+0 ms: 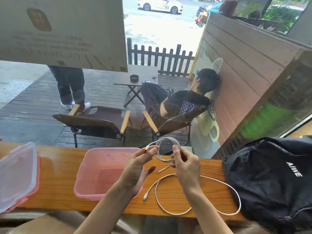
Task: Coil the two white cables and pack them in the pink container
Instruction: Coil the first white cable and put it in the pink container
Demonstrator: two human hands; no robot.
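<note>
A white cable (166, 150) is wound into a small coil held above the wooden counter. My right hand (184, 163) grips the coil on its right side. My left hand (138, 163) pinches the cable's plug end at the coil's left. One free plug end hangs below the coil. A second white cable (199, 195) lies loose in a wide loop on the counter under my right forearm. The pink container (94, 169) stands open and looks empty, just left of my left hand.
The container's clear lid (16, 173) lies at the counter's left end. A black backpack (276, 179) fills the right end. The wooden counter (59, 179) runs along a window; chairs and people are outside behind the glass.
</note>
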